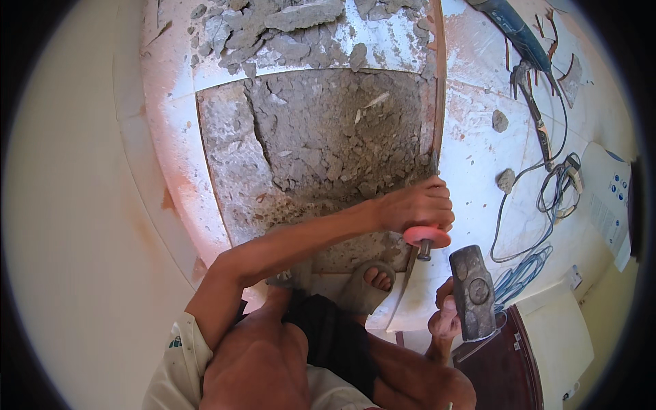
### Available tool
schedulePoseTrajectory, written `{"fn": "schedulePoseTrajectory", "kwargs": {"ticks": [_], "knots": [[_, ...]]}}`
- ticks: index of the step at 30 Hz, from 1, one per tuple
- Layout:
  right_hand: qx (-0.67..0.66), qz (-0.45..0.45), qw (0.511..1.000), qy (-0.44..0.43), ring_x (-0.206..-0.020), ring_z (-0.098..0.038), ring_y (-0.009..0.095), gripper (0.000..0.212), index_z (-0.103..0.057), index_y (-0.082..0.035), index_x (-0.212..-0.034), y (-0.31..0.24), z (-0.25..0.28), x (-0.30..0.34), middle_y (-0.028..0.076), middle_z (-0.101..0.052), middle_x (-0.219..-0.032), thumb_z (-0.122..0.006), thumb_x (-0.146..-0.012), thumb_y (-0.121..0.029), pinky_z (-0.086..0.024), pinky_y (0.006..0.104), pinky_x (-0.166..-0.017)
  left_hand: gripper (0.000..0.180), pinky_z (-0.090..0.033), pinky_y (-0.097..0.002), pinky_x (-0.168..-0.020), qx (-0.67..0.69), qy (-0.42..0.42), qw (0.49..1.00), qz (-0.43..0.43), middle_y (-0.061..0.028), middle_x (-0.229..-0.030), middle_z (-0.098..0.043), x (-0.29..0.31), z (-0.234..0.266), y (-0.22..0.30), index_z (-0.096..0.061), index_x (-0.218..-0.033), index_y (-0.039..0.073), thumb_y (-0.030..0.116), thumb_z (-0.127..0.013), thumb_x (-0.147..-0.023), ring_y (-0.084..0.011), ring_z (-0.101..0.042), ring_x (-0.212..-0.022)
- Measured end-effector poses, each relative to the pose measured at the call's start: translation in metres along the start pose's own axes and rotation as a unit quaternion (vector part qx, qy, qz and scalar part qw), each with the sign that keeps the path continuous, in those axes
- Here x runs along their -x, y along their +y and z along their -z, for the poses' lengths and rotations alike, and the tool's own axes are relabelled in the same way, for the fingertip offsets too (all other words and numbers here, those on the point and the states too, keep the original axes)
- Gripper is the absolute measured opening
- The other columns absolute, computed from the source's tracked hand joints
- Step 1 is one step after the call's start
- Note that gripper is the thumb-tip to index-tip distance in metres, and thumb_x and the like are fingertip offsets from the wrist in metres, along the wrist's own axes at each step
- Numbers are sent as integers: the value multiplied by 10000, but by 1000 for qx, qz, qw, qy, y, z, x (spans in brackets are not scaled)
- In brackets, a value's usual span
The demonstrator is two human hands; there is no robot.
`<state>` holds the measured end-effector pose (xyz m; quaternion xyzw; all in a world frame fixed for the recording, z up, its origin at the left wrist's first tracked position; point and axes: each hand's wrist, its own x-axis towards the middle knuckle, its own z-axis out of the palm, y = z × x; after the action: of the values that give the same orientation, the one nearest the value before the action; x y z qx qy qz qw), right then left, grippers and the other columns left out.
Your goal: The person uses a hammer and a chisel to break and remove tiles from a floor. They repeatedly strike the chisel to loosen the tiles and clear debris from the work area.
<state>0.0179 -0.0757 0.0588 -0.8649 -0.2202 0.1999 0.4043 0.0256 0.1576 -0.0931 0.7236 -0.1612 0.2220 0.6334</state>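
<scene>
My left hand point(418, 205) is wrapped round a chisel point(426, 250) with a round red hand guard. Its struck end points back toward me, and its blade reaches forward from my fist along the right edge of a broken-out pit point(335, 130). The very tip is hard to make out. At the lower right, my right hand point(445, 316) grips a heavy hammer point(471, 294). The worn grey block head is raised, a short way from the chisel's end and apart from it; most of the handle is hidden behind the head.
Broken mortar chunks point(301, 15) lie beyond the pit on white tiles. A blue-black power tool point(516, 31) sits at the far right, with cables point(557, 188) looping across the floor. Loose lumps point(500, 121) dot the tiles. My sandalled foot point(372, 283) stands at the pit's near edge. A pale wall point(68, 205) rises on the left.
</scene>
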Motion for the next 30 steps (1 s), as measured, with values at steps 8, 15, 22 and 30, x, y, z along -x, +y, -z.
{"fn": "schedulePoseTrajectory", "kwargs": {"ticks": [8,15,22,30], "knots": [[100,-76,992,-1,-791,-603,307,362,-665,-17,-1017,6,5,26,131,-586,-921,-744,-834,-319,-475,438,-678,270,-391,-371,-868,15,41,999,31,-14,-820,-515,-3,6,-8,-578,-884,125,232,-770,-728,-223,-531,-839],[-222,-329,917,42,-721,-593,231,340,-587,-72,-945,-42,31,12,81,-591,-884,-807,-748,-242,-446,392,-547,315,-395,-375,-828,59,78,991,90,-43,-781,-518,-13,14,-14,-555,-875,103,214,-789,-696,-255,-518,-779],[62,-263,962,-30,-762,-634,268,472,-581,-52,-1155,-44,-24,-3,91,-647,-921,-800,-753,-166,-518,338,-667,213,-405,-378,-841,74,72,992,66,-39,-782,-536,-17,14,-15,-565,-872,92,159,-764,-833,-246,-523,-771],[6,108,991,-82,-830,-639,306,430,-563,15,-1236,-70,5,-6,139,-659,-981,-725,-852,-91,-527,375,-782,365,-415,-395,-891,67,57,993,80,-65,-860,-600,-16,24,-14,-604,-976,67,240,-814,-733,-270,-574,-834]]}}
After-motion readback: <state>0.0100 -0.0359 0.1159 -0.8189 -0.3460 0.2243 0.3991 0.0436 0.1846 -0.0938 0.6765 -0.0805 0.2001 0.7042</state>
